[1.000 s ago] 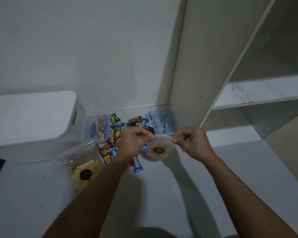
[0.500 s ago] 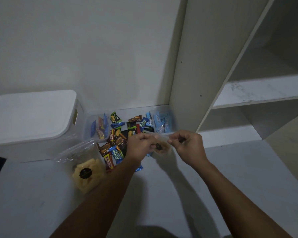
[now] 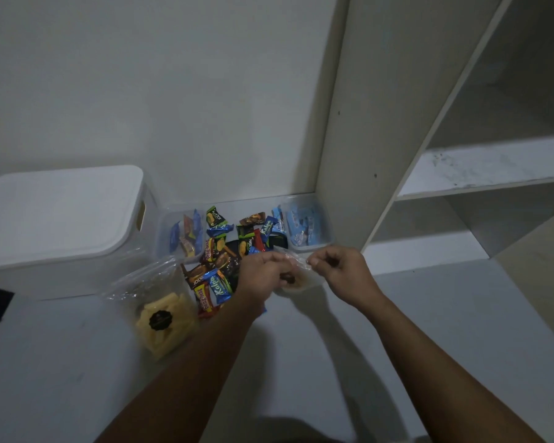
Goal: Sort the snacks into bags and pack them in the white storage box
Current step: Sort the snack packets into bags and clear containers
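Note:
Both hands hold a small clear bag point(image 3: 296, 278) of yellow snacks with a dark round label, just above the floor at centre. My left hand point(image 3: 263, 274) pinches its left top edge and my right hand point(image 3: 336, 271) pinches the right top edge. Behind them lies a pile of loose wrapped snacks point(image 3: 224, 257). A larger clear bag of yellow sticks point(image 3: 162, 321) lies to the left. The white storage box point(image 3: 58, 219) stands at far left with its lid on.
Two clear tubs sit against the wall: one with mixed wrappers point(image 3: 186, 235), one with light blue packets point(image 3: 306, 227). A cream shelf unit point(image 3: 362, 129) rises at right with open shelves. The floor point(image 3: 445, 314) is pale grey.
The hands have drawn closer together along the small bag's top edge, and the bag has bunched up between them, partly hidden by my left hand.

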`<state>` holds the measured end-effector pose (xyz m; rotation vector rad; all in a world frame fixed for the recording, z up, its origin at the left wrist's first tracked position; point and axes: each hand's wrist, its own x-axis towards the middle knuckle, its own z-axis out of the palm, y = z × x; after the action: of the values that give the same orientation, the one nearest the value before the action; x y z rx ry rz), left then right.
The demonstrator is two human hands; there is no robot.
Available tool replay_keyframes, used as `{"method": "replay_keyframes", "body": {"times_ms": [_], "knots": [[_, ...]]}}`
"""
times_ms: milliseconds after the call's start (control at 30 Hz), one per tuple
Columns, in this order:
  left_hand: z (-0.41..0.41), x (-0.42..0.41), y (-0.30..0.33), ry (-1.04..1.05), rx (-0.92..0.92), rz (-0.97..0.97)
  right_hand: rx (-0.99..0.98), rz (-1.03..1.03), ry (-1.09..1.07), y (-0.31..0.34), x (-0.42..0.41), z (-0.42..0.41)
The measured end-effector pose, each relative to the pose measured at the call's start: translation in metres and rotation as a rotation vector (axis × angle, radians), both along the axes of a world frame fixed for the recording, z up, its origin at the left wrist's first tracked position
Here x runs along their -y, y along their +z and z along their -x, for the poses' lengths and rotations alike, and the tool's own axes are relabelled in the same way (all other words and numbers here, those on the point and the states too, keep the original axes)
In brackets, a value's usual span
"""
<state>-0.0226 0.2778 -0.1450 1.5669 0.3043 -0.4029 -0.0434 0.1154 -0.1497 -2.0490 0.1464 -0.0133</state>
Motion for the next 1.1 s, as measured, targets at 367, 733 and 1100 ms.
{"method": "replay_keyframes", "body": {"times_ms": [367, 733, 1100], "knots": [[0.010, -0.032, -0.018, 0.154, 0.231, -0.220, 0.060, 0.270, 0.219, 0.001, -0.022, -0.003], [0.043, -0.122, -0.032, 0.124, 0.287, -0.382, -0.008, 0.327, 0.448, 0.003, -0.086, -0.016], [0.077, -0.192, -0.040, 0.341, 0.081, -0.390, -0.132, 0.266, 0.488, -0.008, -0.184, -0.012]]}}
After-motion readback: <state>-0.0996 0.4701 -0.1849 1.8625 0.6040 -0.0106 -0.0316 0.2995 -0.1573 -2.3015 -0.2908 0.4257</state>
